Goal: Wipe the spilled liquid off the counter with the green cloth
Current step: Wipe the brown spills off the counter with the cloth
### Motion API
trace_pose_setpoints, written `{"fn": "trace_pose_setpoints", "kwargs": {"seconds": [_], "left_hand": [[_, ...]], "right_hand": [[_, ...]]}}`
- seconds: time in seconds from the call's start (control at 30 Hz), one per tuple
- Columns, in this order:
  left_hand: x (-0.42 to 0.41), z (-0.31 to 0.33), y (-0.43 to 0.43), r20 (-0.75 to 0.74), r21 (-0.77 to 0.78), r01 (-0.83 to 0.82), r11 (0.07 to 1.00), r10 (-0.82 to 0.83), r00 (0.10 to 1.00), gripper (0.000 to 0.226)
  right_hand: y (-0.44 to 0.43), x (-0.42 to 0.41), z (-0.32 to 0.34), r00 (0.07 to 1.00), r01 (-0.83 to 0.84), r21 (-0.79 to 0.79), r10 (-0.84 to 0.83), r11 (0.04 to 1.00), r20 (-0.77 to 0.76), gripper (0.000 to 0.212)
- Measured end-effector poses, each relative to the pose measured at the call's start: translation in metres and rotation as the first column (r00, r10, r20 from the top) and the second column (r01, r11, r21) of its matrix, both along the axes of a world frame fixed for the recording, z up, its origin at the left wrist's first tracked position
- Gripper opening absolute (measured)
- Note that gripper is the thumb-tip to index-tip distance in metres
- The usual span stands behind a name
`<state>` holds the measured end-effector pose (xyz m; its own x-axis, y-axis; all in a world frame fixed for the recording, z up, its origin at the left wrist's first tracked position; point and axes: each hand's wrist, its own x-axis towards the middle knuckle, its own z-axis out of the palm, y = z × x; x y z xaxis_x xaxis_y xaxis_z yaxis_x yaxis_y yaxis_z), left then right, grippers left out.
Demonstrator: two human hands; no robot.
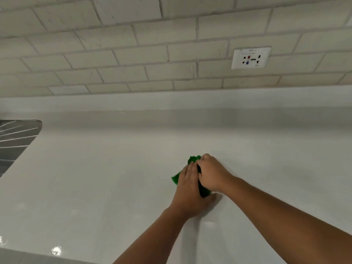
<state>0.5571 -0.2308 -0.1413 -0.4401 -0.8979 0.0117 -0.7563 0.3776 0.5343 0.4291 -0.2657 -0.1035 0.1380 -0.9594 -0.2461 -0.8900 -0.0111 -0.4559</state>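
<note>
A green cloth [175, 179] lies bunched on the white counter [114, 178], mostly covered by both hands. My left hand [188, 189] lies flat on the cloth with straight fingers, thumb resting on the counter. My right hand [211, 172] sits beside it on the cloth's right side, its fingers curled down into the fabric. Green edges show at the far end, at the left and under the right wrist. I can make out no clear puddle on the glossy surface.
A steel sink drainer [15, 138] sits at the left edge. The tiled wall [133, 54] rises behind the counter, with a wall socket [251, 58] at the upper right. The counter's front edge [38, 254] runs along the lower left.
</note>
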Motion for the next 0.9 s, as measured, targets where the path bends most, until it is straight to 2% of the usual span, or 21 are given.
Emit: {"fn": "trace_pose_setpoints", "kwargs": {"seconds": [0.07, 0.13, 0.23, 0.4, 0.5, 0.57, 0.63, 0.73, 0.9], "left_hand": [[0.012, -0.014, -0.009, 0.047, -0.073, -0.101, 0.992, 0.104, 0.993, 0.081], [0.038, -0.014, -0.025, 0.018, -0.066, -0.203, 0.977, 0.205, 0.979, 0.071], [0.099, -0.006, -0.062, 0.021, -0.003, -0.256, 0.967, 0.256, 0.966, 0.069], [0.221, 0.01, -0.15, 0.218, 0.09, -0.386, 0.918, 0.36, 0.907, 0.076], [0.281, 0.01, -0.202, 0.196, 0.107, -0.558, 0.823, 0.532, 0.824, 0.083], [0.31, 0.006, -0.234, 0.173, 0.062, -0.637, 0.768, 0.62, 0.765, 0.085], [0.328, 0.0, -0.268, 0.17, -0.009, -0.654, 0.757, 0.645, 0.745, 0.077], [0.345, -0.003, -0.325, 0.152, -0.026, -0.668, 0.744, 0.663, 0.733, 0.07], [0.359, -0.007, -0.393, 0.194, -0.116, -0.632, 0.766, 0.641, 0.742, 0.059]], "right_hand": [[-0.015, 0.015, 0.004, 0.999, -0.003, 0.019, 0.002, 1.0, 0.053, 0.03], [-0.032, 0.035, 0.009, 0.992, -0.032, 0.019, 0.029, 0.999, 0.124, 0.033], [-0.059, 0.076, 0.011, 0.981, -0.074, -0.002, 0.073, 0.997, 0.182, 0.03], [-0.115, 0.154, -0.01, 0.978, -0.206, -0.166, 0.198, 0.964, -0.063, 0.037], [-0.147, 0.189, -0.019, 0.972, -0.206, -0.223, 0.173, 0.953, -0.159, 0.044], [-0.169, 0.206, -0.022, 0.97, -0.183, -0.208, 0.142, 0.961, -0.198, 0.05], [-0.189, 0.214, -0.023, 0.968, -0.151, -0.175, 0.109, 0.973, -0.227, 0.054], [-0.218, 0.212, -0.022, 0.971, -0.074, -0.154, 0.036, 0.985, -0.235, 0.058], [-0.252, 0.192, -0.024, 0.965, 0.047, -0.158, -0.085, 0.986, -0.247, 0.059]]}}
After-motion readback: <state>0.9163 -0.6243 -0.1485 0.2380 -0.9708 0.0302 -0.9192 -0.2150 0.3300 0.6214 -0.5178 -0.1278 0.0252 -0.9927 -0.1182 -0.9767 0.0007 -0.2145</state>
